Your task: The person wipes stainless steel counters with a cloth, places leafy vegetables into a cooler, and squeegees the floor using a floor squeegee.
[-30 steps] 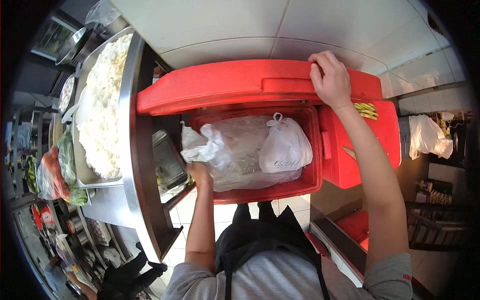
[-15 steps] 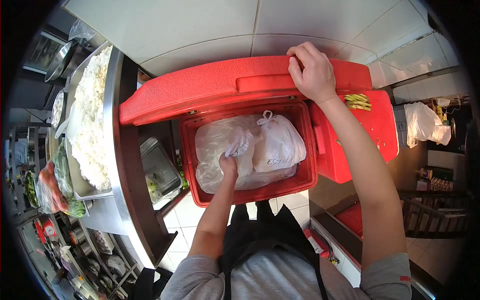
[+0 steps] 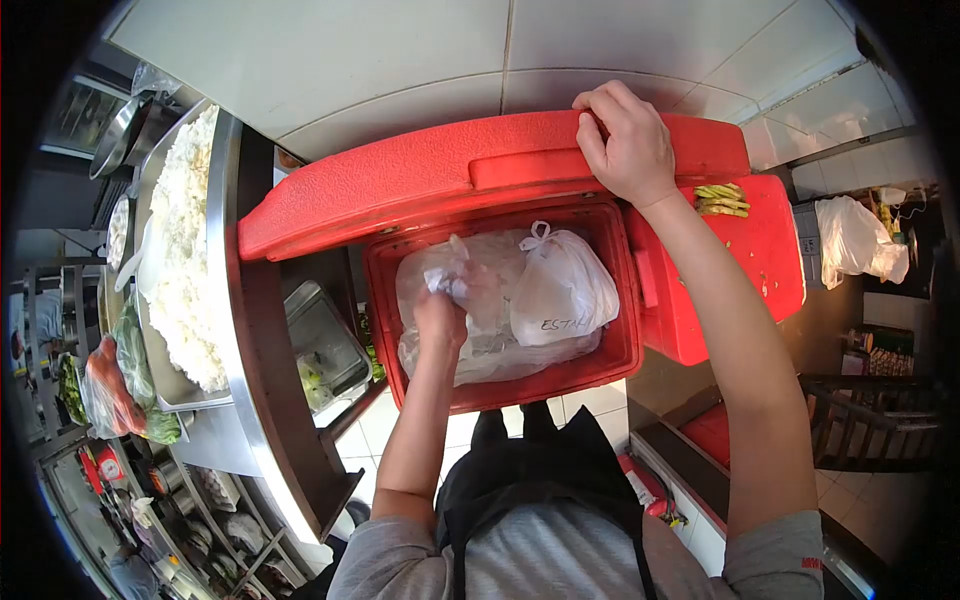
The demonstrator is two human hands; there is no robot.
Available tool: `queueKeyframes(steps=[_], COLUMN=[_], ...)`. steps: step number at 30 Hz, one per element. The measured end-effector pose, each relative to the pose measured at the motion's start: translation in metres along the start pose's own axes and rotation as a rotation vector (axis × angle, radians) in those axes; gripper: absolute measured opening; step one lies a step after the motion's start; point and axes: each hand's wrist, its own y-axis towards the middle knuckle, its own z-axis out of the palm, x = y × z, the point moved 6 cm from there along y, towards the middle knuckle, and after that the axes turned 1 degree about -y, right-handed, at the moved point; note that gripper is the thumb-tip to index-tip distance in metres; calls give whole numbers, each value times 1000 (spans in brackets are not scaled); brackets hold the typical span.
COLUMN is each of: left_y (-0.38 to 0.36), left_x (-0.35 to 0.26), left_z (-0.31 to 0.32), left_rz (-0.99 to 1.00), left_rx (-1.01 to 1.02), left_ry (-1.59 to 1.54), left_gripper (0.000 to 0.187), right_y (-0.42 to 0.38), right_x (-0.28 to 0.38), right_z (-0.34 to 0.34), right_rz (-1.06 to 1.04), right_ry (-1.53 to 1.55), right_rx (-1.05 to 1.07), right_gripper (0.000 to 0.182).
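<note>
Inside the red cooler (image 3: 388, 350), just beyond the black apron (image 3: 545, 470), the left hand (image 3: 440, 320) is closed round a wad of crumpled plastic (image 3: 449, 282) (whether it belongs to the clear bags (image 3: 480, 372) around it, I cannot tell). The wad looks light, limp and slippery, best gripped by its bunched folds. Beside it, against the cooler's right side, sits a white bag (image 3: 570, 285), rounded and likely heavier, thin-skinned enough to tear; its knotted loop seems the place to take hold. Farther off, the right hand (image 3: 630, 145) hooks fingers over the raised lid (image 3: 400, 190), thumb on the near face; the lid looks thick and stiff. Behind stands the tiled wall (image 3: 400, 70).
</note>
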Motion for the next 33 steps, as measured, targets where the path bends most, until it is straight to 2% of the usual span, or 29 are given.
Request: queueKeyframes(steps=[2, 5, 7, 10, 12, 15, 18, 21, 24, 27, 28, 30, 33], left_y=[11, 46, 33, 5, -9, -35, -47, -93, -117, -133, -135, -146, -144], left_x=[3, 67, 95, 124, 116, 89, 94, 54, 35, 16, 15, 36, 81], left_z=[11, -8, -4, -34, -53, -76, -119, -81, -39, -6, -3, -19, -60], left_rz=[41, 142, 260, 308, 307, 283, -133, -253, -437, -383, -383, -441, -483], left_rx=[127, 161, 494, 370, 262, 241, 202, 64, 154, 118, 191, 172, 17], left_ry=[61, 562, 1392, 1366, 1334, 1354, 919, 327, -477, -754, -891, -878, -742], left_gripper=[30, 28, 37, 52, 56, 56, 48, 49, 55, 57, 58, 57, 56], right_y=[-1, 1, 2, 2, 1, -2, -19, -50, -99, -163, -185, -228, -277], right_x=[0, 0, 1, -3, -2, 0, 14, 31, 50, 71, 78, 85, 96], right_z=[1, 2, -1, 1, 6, 8, -3, -17, -28, -36, -38, -35, -34], right_rz=[6, 5, 6, 25, 24, 9, -21, 13, 2, 29, 33, 75, 126], right_ry=[5, 8, -1, -11, -28, -75, -131, -120, -131, -104, -111, -72, -12], right_rx=[6, 2, 7, 46, 74, 116, 137, 214, 220, 310, 340, 403, 428], right_gripper=[8, 8, 8, 10, 13, 19, 26, 32, 37, 43, 45, 48, 49])
